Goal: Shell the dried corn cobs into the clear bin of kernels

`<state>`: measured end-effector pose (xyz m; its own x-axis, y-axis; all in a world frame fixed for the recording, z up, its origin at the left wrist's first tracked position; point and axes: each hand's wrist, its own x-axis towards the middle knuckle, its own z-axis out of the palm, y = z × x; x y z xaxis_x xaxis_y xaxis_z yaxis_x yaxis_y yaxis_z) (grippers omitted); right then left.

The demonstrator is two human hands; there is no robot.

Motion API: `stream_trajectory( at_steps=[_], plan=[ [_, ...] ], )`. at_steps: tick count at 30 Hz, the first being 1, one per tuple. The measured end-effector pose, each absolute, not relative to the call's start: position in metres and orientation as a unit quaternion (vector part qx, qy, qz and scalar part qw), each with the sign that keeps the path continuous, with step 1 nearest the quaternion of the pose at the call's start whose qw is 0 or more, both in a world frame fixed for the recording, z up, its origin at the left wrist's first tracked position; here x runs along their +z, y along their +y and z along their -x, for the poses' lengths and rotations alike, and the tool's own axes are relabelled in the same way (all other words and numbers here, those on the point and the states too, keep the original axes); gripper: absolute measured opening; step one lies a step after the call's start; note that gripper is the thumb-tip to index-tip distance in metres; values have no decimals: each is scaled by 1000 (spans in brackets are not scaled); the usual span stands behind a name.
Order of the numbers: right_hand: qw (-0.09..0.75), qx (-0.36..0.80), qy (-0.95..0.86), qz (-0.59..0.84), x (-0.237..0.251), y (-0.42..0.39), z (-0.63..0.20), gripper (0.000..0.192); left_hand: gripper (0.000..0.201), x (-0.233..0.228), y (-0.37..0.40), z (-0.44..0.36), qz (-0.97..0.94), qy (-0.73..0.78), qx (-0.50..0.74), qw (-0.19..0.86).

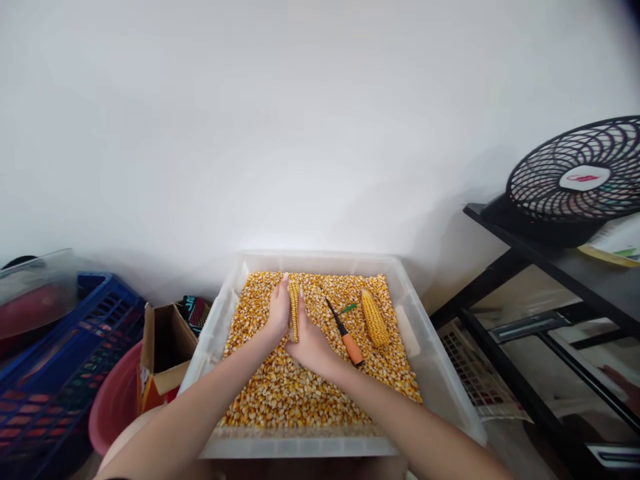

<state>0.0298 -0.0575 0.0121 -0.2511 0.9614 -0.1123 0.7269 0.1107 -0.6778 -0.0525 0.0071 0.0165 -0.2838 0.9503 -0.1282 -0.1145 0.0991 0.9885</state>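
- Yellow corn cob (pixel 295 308) gripped between our closed left hand (pixel 278 311) and right hand (pixel 310 341).
- Orange-handled tool (pixel 345 333) just beside our right hand: we risk a jab.
- Kernels (pixel 280 390) may fly over bin (pixel 440 373).

A yellow corn cob (pixel 295 308), partly stripped, stands nearly upright between both hands, its lower end over the loose kernels (pixel 300 393) filling the clear tub (pixel 440 387).

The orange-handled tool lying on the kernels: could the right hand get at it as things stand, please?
Probably yes: the orange-handled tool lies uncovered beside the right hand, though that hand now holds a corn cob with the left hand.
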Motion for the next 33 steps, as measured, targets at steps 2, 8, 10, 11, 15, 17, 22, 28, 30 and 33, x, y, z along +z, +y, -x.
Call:
stream_trajectory(
  at_steps=[2,8,10,11,15,17,22,28,30,33],
  plan=[
    [181,313,-724,587,11,-57,-30,97,42,16,5,51,-390,585,549,452],
    [166,305,-726,594,8,-63,-27,97,37,-3,7,53,-421,619,514,419],
    [154,305,-724,599,9,-65,-26,97,35,-7,9,54,-411,629,512,416],
    [149,305,-723,602,10,-65,-26,98,35,-8,10,55,-407,632,511,417],
    [163,309,-724,595,14,-63,-26,97,35,-4,8,55,-405,614,529,423],
    [181,306,-723,592,16,-59,-29,96,37,0,3,51,-415,592,533,440],
    [196,301,-726,587,18,-52,-37,95,47,6,-4,43,-441,550,506,497],
    [202,300,-734,575,22,-56,-36,99,49,5,0,45,-416,584,503,483],
    [195,296,-736,576,22,-57,-36,99,51,4,1,46,-413,580,506,487],
    [190,284,-740,579,21,-57,-37,99,55,3,1,45,-408,574,506,498]
  ],
)
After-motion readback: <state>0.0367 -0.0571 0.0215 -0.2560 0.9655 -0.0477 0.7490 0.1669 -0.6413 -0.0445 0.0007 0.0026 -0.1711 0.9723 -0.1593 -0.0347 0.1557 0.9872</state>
